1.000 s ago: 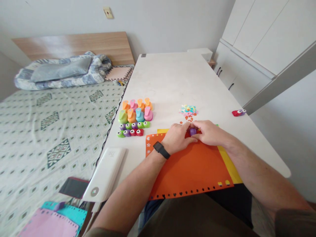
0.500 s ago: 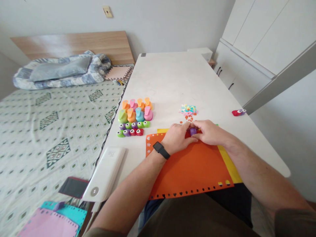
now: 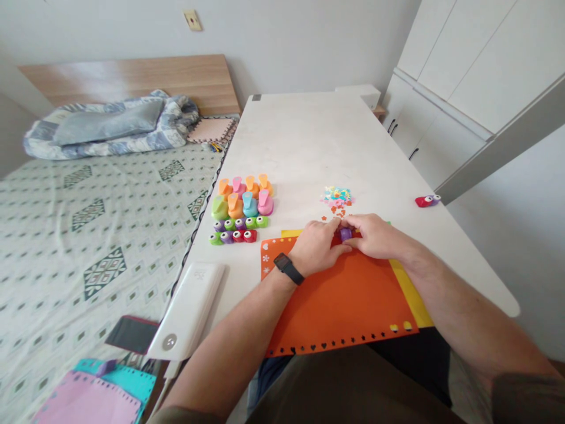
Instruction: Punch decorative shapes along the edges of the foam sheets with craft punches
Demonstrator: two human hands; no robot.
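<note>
A small purple paper punch (image 3: 345,234) sits at the far edge of an orange sheet (image 3: 335,300), between my two hands. My right hand (image 3: 373,237) is closed round its right side, thumb in front and fingers behind. From the left, my left hand (image 3: 315,244) curls in against the punch, its thumb lying over the sheet. The fingertips of both hands meet behind it, partly hidden. Star, heart and flower holes line parts of the sheet's edges. A yellow sheet (image 3: 412,294) shows from beneath it. Small punched shapes (image 3: 338,195) are heaped just beyond my hands.
Larger lever punches (image 3: 242,197) and rows of small punches (image 3: 238,229) stand on the white table (image 3: 304,135) at left. A white power bank (image 3: 189,312) lies near the left edge. At far right sits a red punch (image 3: 424,201) beside a purple one.
Hardly anything differs. The purple punch and my fingers have shifted very slightly; both hands stay at the same spot on the orange sheet's far edge.
</note>
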